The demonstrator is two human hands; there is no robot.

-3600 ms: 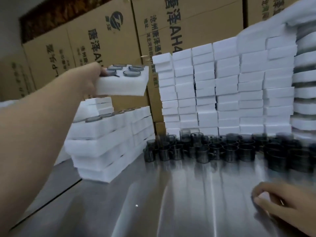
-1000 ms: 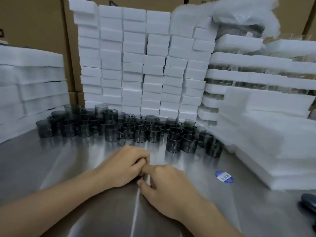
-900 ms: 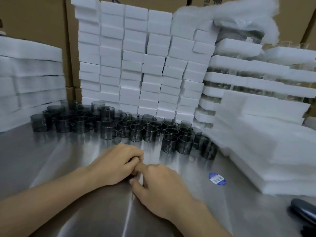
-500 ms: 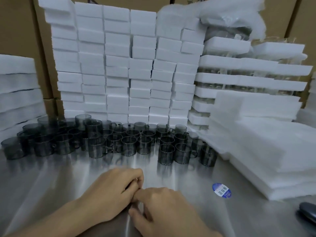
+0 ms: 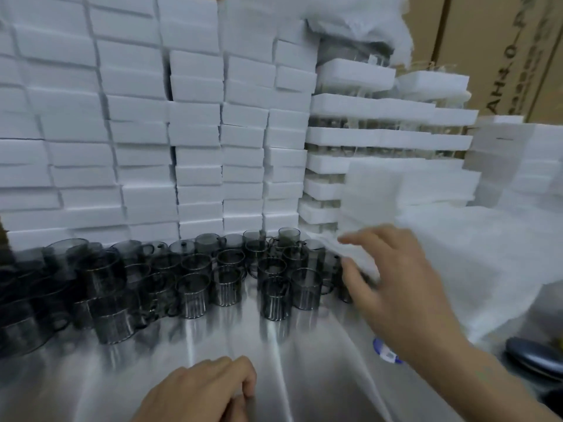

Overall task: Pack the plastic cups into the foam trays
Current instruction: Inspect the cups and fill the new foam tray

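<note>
Several dark smoky plastic cups [image 5: 275,296] with handles stand crowded on the steel table [image 5: 304,376], in front of a wall of stacked white foam trays [image 5: 195,141]. My right hand [image 5: 393,287] reaches over the rightmost cups to a low pile of white foam trays [image 5: 457,254] at the right. Its thumb and fingers pinch the near left corner of the top tray. My left hand [image 5: 201,391] rests on the table at the bottom edge, with its fingers curled under and nothing visible in them.
Foam trays holding clear cups [image 5: 380,117] are stacked at the back right, with cardboard boxes [image 5: 502,56] behind. A blue and white sticker [image 5: 387,354] lies on the table below my right wrist. A dark rounded object [image 5: 533,357] sits at the right edge.
My hands have come apart. The right hand has moved up and to the right onto the corner of the foam pile, while the left has stayed low on the table. The view has moved closer.
</note>
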